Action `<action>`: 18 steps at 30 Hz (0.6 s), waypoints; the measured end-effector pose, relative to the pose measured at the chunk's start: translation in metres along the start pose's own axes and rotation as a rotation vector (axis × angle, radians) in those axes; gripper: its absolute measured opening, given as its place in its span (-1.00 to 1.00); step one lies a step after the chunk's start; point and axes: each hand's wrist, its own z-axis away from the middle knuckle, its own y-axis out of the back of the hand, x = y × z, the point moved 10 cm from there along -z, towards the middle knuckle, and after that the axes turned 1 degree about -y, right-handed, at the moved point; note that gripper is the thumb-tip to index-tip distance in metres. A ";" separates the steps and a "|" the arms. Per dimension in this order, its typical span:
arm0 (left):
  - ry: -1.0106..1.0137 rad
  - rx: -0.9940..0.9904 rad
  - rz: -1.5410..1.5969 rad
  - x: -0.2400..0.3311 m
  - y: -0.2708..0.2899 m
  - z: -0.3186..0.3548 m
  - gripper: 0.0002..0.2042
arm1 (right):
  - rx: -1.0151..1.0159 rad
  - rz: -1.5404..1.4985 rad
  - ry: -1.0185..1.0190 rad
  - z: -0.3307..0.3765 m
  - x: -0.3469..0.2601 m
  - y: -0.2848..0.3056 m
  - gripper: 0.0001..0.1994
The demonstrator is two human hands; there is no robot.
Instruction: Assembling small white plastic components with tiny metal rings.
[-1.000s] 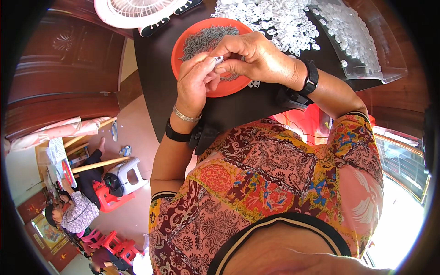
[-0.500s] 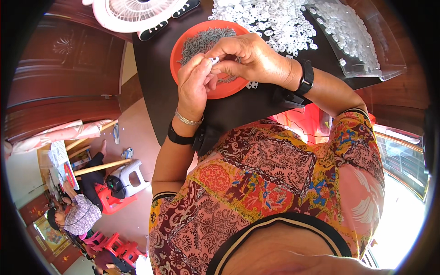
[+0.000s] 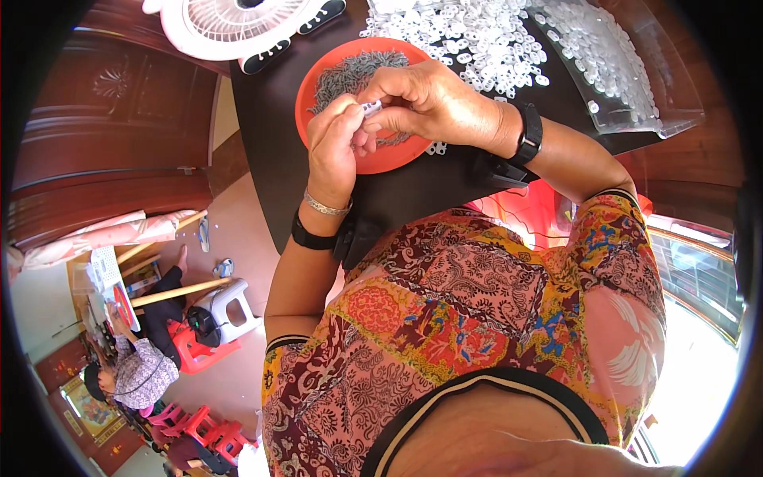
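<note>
My left hand (image 3: 334, 147) and my right hand (image 3: 425, 99) meet over a round orange plate (image 3: 314, 75) on a black table (image 3: 270, 143). Between the fingertips of both hands sits a small white plastic piece (image 3: 371, 106). The plate holds a heap of small grey metal parts (image 3: 350, 71). Just beyond my right hand lies a spread of several loose white plastic pieces (image 3: 477, 36). My left wrist wears a silver bracelet and a black band; my right wrist wears a black band.
A clear plastic bag (image 3: 628, 71) with more white pieces lies at the table's right. A white fan (image 3: 230, 24) stands at the far left corner. Dark wooden furniture (image 3: 103, 127) is on the left. Below left, another person (image 3: 135, 370) sits near red stools (image 3: 203, 350).
Both hands stay together over the plate, drifting slightly towards its near edge, with the fingers still working the small white piece.
</note>
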 end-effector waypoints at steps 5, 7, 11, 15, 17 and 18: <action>-0.036 0.020 -0.037 0.006 -0.006 0.004 -0.71 | -0.007 -0.082 -0.059 0.002 0.006 -0.002 -0.83; -0.049 0.046 -0.006 0.008 -0.006 0.008 -0.72 | -0.007 -0.085 -0.056 0.002 0.003 -0.003 -0.84; -0.089 0.069 0.006 0.007 -0.008 0.011 -0.74 | -0.017 -0.028 -0.043 0.004 0.002 -0.003 -0.86; -0.069 0.077 -0.008 0.007 -0.007 0.014 -0.74 | -0.014 0.044 0.018 0.004 -0.007 -0.002 -0.86; -0.076 0.062 0.008 0.008 -0.008 0.013 -0.75 | -0.005 0.023 0.024 0.002 -0.008 -0.002 -0.86; -0.089 0.082 0.010 0.011 -0.006 0.011 -0.74 | 0.005 0.001 0.031 0.001 -0.008 0.000 -0.86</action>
